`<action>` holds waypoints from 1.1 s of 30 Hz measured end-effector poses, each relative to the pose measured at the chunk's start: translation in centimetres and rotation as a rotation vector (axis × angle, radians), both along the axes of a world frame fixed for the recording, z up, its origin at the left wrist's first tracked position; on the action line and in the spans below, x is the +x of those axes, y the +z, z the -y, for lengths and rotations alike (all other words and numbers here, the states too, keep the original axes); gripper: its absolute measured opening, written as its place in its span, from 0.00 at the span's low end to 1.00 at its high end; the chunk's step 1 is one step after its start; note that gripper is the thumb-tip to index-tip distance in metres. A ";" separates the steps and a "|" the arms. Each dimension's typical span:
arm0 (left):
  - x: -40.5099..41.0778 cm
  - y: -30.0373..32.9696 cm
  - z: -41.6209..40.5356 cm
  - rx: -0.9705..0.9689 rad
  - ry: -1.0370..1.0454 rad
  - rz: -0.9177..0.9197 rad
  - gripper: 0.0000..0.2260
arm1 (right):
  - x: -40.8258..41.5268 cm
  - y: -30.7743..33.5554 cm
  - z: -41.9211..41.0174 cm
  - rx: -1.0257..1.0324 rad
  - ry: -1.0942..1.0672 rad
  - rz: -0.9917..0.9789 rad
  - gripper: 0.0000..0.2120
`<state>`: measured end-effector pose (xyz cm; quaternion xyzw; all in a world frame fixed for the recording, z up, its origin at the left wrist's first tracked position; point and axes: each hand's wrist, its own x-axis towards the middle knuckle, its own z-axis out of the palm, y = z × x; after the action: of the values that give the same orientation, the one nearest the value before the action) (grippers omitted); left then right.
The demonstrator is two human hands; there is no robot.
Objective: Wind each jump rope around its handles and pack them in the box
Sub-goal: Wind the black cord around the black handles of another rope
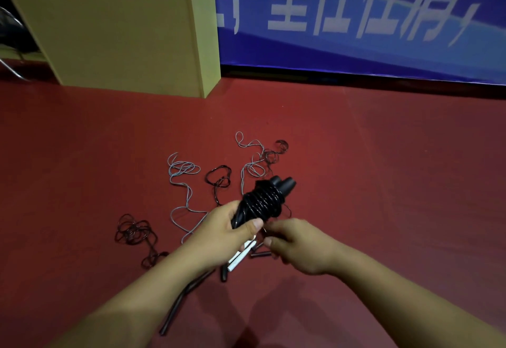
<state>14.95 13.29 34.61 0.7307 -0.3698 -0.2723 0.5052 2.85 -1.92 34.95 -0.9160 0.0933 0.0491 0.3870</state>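
My left hand point(227, 231) grips a pair of black jump-rope handles point(282, 184) held side by side, with black rope wound point(262, 201) thickly round them. My right hand point(295, 243) sits just right of it, fingers curled and pinching the loose rope end near the bundle's lower part. On the red floor lie loose ropes: a grey one point(182, 169), a second grey one point(252, 156), a dark one point(219, 179) and another dark tangle point(135, 231). White handles point(241, 258) and black handles point(175, 306) lie under my hands. No box is in view that I can identify.
A tall beige cabinet-like panel point(123, 35) stands on the floor at the back left. A blue banner point(369, 19) with white characters covers the back wall. Metal chair legs point(11, 68) show at the far left edge. Red floor spreads to the right.
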 end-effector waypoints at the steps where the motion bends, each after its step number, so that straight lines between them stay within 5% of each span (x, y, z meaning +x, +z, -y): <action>1: 0.3 -0.3 0.1 0.037 0.043 0.020 0.04 | 0.1 -0.2 -0.4 -0.044 0.016 0.006 0.06; 9: 1.2 -0.5 0.6 0.396 0.192 0.468 0.14 | 0.2 -0.4 -1.1 -0.275 0.021 0.051 0.13; 15: 1.9 -1.3 0.7 0.560 0.117 0.457 0.17 | -0.3 -0.4 -0.7 -0.378 0.074 0.009 0.03; 19: 2.0 -1.9 0.8 0.633 -0.093 0.478 0.14 | -0.5 0.5 -0.6 -0.402 0.093 0.049 0.09; 26: 0.7 -1.0 0.7 0.538 -0.465 0.501 0.06 | -0.1 0.3 1.1 -0.434 0.079 0.116 0.08; 33: 1.2 1.0 1.3 0.130 -0.275 0.071 0.07 | 0.5 1.8 2.8 0.011 -0.162 0.239 0.06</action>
<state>16.17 11.97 35.63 0.7136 -0.4655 -0.3362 0.4012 3.38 -4.74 36.75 -0.9027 0.1200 -0.0911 0.4031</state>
